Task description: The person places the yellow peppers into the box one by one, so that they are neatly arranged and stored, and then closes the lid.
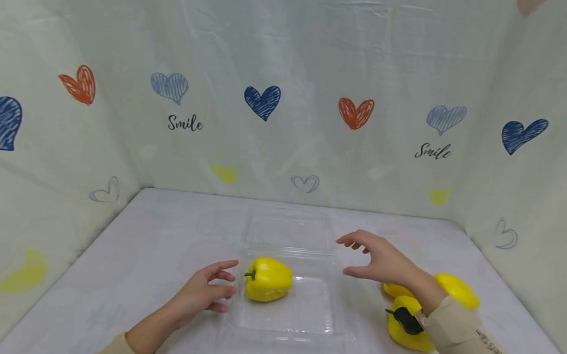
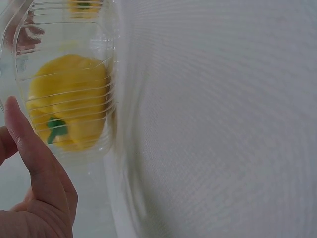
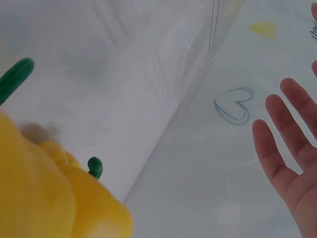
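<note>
A yellow bell pepper with a green stem lies on its side in the left part of a clear plastic clamshell container. Its lid is folded back, away from me. My left hand is beside the container's left edge, fingers relaxed and holding nothing; whether the fingertips touch the wall, I cannot tell. Past the container's right side, my right hand hovers with thumb and fingers spread apart and nothing between them. The left wrist view shows the pepper through the ribbed clear wall.
More yellow bell peppers lie on the white-covered table at the right, partly hidden by my right forearm. Two green stems show among the peppers in the right wrist view. A curtain printed with hearts encloses the table's back and sides.
</note>
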Demonstrator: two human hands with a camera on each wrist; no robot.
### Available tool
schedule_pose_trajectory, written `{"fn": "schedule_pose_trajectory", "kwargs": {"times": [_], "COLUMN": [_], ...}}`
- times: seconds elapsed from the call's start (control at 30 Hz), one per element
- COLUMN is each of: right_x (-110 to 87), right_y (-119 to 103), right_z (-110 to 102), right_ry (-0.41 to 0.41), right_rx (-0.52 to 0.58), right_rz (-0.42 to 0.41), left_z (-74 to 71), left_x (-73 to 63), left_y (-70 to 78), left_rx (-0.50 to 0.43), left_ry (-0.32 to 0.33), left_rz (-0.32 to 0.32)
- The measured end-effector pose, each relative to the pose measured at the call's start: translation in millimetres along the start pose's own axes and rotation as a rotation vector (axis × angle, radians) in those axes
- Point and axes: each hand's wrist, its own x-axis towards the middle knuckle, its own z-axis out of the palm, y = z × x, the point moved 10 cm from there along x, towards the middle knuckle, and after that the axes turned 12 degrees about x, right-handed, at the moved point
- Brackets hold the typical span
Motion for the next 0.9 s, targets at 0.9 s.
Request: {"fn": "schedule_pose_trajectory", "kwargs": {"times": [0.9], "right_x": [-62.7], "right_y": [39.6], "right_z": [-58.3], "right_ry": [0.132], "right_rx": [-0.136], "right_rz": [0.085], "left_z": [1.1], "left_x": [2.5], "left_y": [-1.8], "left_rx": [-0.008], "left_ry": [-0.012], "left_rz": [0.008]}}
